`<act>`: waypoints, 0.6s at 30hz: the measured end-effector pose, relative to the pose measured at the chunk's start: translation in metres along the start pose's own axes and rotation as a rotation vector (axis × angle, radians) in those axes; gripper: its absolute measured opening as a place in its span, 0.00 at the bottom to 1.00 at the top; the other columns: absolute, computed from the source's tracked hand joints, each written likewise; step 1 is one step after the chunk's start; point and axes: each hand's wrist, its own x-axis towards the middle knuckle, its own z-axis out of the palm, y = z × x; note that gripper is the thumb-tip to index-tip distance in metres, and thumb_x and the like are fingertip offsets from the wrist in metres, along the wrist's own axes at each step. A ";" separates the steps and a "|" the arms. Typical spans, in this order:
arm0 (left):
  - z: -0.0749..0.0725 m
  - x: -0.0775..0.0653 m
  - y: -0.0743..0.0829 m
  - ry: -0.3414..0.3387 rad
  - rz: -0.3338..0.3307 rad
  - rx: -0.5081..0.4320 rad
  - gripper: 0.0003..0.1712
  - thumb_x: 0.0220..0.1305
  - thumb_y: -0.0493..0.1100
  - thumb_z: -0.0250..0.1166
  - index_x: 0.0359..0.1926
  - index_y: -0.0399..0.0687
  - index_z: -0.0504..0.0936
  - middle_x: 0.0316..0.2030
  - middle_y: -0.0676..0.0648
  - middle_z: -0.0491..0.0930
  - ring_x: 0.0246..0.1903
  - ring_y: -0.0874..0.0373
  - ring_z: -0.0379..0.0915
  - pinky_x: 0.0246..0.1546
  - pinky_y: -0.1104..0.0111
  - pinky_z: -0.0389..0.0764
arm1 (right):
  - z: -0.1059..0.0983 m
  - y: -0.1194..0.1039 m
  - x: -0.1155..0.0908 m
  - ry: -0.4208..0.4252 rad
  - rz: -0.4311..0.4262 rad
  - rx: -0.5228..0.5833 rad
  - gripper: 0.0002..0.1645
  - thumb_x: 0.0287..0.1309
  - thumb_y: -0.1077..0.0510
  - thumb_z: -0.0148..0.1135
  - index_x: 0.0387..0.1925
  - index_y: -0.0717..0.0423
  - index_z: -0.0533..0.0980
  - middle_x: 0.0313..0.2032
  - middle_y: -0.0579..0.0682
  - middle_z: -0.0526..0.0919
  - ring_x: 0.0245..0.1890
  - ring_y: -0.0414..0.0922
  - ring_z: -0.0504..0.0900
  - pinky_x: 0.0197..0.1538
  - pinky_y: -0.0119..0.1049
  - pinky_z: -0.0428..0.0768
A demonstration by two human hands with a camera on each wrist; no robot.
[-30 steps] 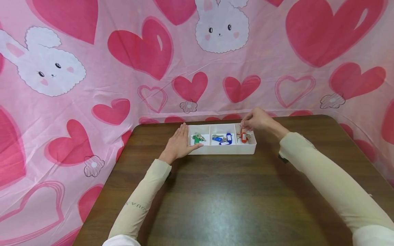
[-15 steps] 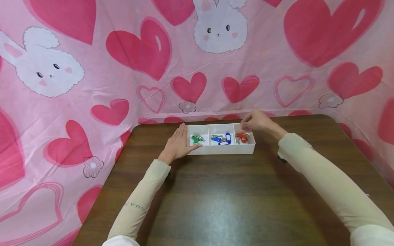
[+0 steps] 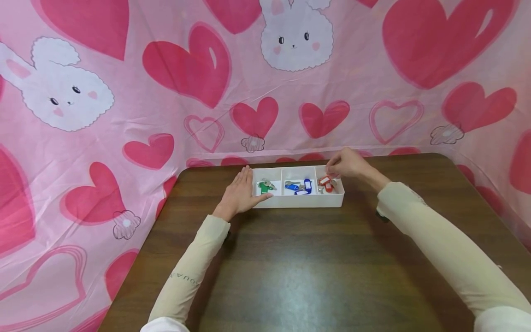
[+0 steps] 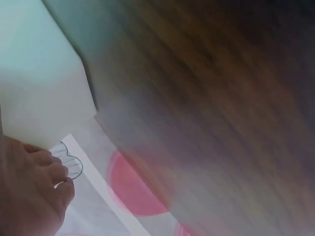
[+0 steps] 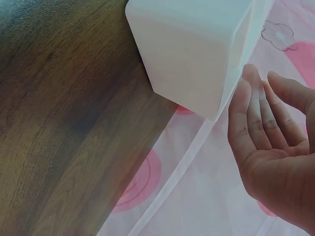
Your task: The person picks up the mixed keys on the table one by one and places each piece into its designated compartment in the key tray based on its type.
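A white tray (image 3: 298, 201) with three compartments stands at the table's back edge. Keys with a green tag (image 3: 265, 188) lie in its left compartment, keys with blue tags (image 3: 307, 186) in the middle, keys with red tags (image 3: 328, 187) on the right. My left hand (image 3: 241, 192) rests along the tray's left end, fingers straight, thumb over the front wall. My right hand (image 3: 347, 163) reaches over the right compartment, its fingertips right at a red tag. The right wrist view shows that hand (image 5: 270, 132) with bent fingers, thumb tip apart from them, and nothing visible between.
The brown wooden table (image 3: 290, 267) stretches in front of the tray. Close behind its back edge hangs a pink cloth (image 3: 244, 122) with hearts and rabbits.
A red tag that hung raised at my right fingertips a second ago is lower, in the right compartment, and the red tags lie differently there. My left hand has stayed in place.
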 end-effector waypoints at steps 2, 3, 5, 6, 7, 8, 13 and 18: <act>0.000 0.000 0.000 0.004 -0.003 0.006 0.71 0.60 0.86 0.48 0.85 0.40 0.41 0.86 0.40 0.41 0.86 0.46 0.37 0.86 0.54 0.46 | 0.000 0.001 -0.001 0.001 -0.005 -0.005 0.13 0.67 0.63 0.67 0.45 0.70 0.86 0.39 0.64 0.92 0.38 0.54 0.92 0.38 0.37 0.90; 0.000 0.000 0.000 0.006 -0.003 0.008 0.71 0.60 0.86 0.48 0.85 0.40 0.41 0.86 0.40 0.42 0.86 0.46 0.37 0.86 0.54 0.46 | 0.000 0.001 -0.002 0.002 -0.010 -0.009 0.13 0.67 0.63 0.67 0.45 0.70 0.86 0.39 0.64 0.91 0.38 0.55 0.92 0.37 0.35 0.89; 0.000 -0.001 0.000 0.008 -0.002 0.010 0.71 0.60 0.86 0.48 0.85 0.40 0.41 0.85 0.39 0.42 0.86 0.46 0.37 0.86 0.54 0.46 | -0.001 0.002 -0.003 0.006 -0.021 -0.014 0.12 0.67 0.63 0.67 0.45 0.70 0.86 0.39 0.65 0.91 0.37 0.55 0.91 0.35 0.32 0.87; 0.000 -0.001 0.000 0.007 -0.001 0.009 0.71 0.60 0.86 0.48 0.85 0.40 0.41 0.85 0.39 0.43 0.86 0.46 0.37 0.86 0.53 0.45 | -0.001 0.003 -0.004 0.009 -0.026 -0.016 0.12 0.67 0.63 0.67 0.45 0.70 0.86 0.39 0.65 0.91 0.37 0.55 0.91 0.34 0.31 0.87; -0.001 -0.002 0.000 0.005 0.001 0.005 0.71 0.60 0.86 0.48 0.85 0.41 0.40 0.85 0.39 0.43 0.86 0.46 0.37 0.86 0.53 0.45 | -0.001 0.003 -0.005 0.011 -0.028 -0.017 0.12 0.67 0.63 0.66 0.45 0.70 0.86 0.39 0.65 0.91 0.37 0.56 0.91 0.34 0.31 0.86; -0.001 -0.002 0.000 0.004 0.003 0.005 0.71 0.60 0.86 0.48 0.85 0.41 0.41 0.85 0.39 0.43 0.86 0.46 0.37 0.86 0.53 0.45 | -0.001 0.004 -0.006 0.012 -0.030 -0.018 0.12 0.67 0.63 0.66 0.45 0.70 0.86 0.39 0.65 0.91 0.37 0.55 0.91 0.34 0.31 0.86; -0.006 -0.009 0.001 0.021 0.002 -0.001 0.69 0.60 0.85 0.51 0.84 0.41 0.46 0.85 0.39 0.47 0.86 0.44 0.41 0.85 0.51 0.48 | -0.002 0.006 -0.010 0.013 -0.033 0.002 0.13 0.68 0.63 0.66 0.45 0.71 0.85 0.40 0.67 0.90 0.36 0.56 0.90 0.34 0.33 0.88; -0.013 -0.015 -0.001 0.066 -0.040 -0.004 0.68 0.60 0.85 0.51 0.84 0.45 0.49 0.82 0.36 0.57 0.82 0.40 0.53 0.80 0.45 0.62 | -0.003 0.007 -0.016 0.000 -0.025 0.008 0.15 0.70 0.59 0.66 0.48 0.70 0.85 0.45 0.68 0.89 0.37 0.54 0.91 0.37 0.35 0.89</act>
